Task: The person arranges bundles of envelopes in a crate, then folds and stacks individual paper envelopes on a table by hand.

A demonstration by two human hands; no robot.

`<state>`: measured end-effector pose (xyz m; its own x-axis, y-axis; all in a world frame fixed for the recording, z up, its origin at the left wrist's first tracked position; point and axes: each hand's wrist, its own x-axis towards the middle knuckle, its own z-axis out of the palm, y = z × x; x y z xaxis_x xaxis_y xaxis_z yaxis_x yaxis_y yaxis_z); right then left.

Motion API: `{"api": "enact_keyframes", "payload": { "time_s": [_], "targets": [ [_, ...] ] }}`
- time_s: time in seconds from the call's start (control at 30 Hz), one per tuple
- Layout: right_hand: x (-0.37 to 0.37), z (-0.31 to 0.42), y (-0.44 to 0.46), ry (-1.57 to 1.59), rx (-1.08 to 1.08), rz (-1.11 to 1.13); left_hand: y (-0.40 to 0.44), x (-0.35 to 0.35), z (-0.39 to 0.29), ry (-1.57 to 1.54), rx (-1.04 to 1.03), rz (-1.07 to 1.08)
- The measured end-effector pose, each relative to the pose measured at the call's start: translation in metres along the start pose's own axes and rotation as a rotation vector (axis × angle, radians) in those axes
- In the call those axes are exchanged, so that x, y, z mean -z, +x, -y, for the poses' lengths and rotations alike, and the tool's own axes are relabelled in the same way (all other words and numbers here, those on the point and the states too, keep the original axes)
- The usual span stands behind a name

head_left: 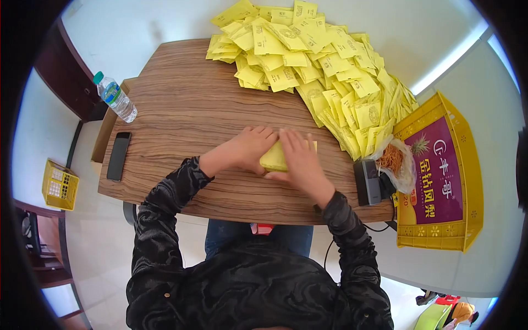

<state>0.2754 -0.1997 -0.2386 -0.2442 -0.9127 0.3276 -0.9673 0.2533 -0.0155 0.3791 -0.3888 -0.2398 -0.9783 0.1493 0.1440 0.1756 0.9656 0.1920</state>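
One yellow bundle (273, 159) is held between the left hand (247, 148) and the right hand (300, 163), over the near half of the bench (190, 104). The left fingers are kept close together at its left side; the right fingers are laid slightly spread over its right. Yellow packets (330, 60) are heaped along the far right edge.

Long-sleeved black top (258, 286), sheeny fabric, swirling wavy pattern, slightly lighter grey lines. Sleeves gathered and wrinkled, ending at the wrists. Small round metallic-looking button (167, 295) on it, left side. Dark blue denim-look trousers (220, 237) below. Both hands bare, no gloves.
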Motion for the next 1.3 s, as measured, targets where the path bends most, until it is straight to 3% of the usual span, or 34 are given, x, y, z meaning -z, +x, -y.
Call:
{"api": "enact_keyframes", "payload": {
  "time_s": [0.07,0.23,0.4,0.43,0.57,0.83,1.03,1.1,1.27,1.3],
  "targets": [
    [-0.015,0.009,-0.002,0.167,-0.036,-0.012,-0.001,-0.003,-0.002,0.010,-0.024,-0.046],
    [0.015,0.009,-0.002,0.053,-0.011,0.251,-0.016,0.000,-0.003,-0.019,-0.070,-0.097],
    [0.015,0.009,0.009,0.045,-0.066,0.352,-0.013,0.001,-0.010,-0.022,-0.022,-0.082],
    [0.013,0.009,0.010,0.041,-0.079,0.347,-0.013,0.001,-0.010,-0.021,-0.036,-0.081],
    [-0.008,0.016,0.001,0.096,0.039,-0.066,-0.011,-0.002,-0.003,-0.025,-0.073,-0.097],
    [-0.022,-0.001,-0.016,0.277,-0.007,-0.015,-0.009,-0.012,0.000,0.000,-0.077,-0.067],
    [0.003,-0.049,-0.059,0.143,-0.099,0.104,-0.012,-0.008,0.001,0.051,-0.057,0.011],
    [0.016,-0.055,-0.051,0.166,-0.114,0.179,-0.010,-0.008,0.001,0.068,-0.057,0.017],
    [0.023,-0.056,-0.012,0.407,-0.088,-0.008,-0.015,-0.011,-0.003,0.082,-0.048,-0.003],
    [0.021,-0.054,-0.002,0.390,-0.088,0.117,-0.016,-0.010,-0.005,0.081,-0.051,-0.009]
  ]
}}
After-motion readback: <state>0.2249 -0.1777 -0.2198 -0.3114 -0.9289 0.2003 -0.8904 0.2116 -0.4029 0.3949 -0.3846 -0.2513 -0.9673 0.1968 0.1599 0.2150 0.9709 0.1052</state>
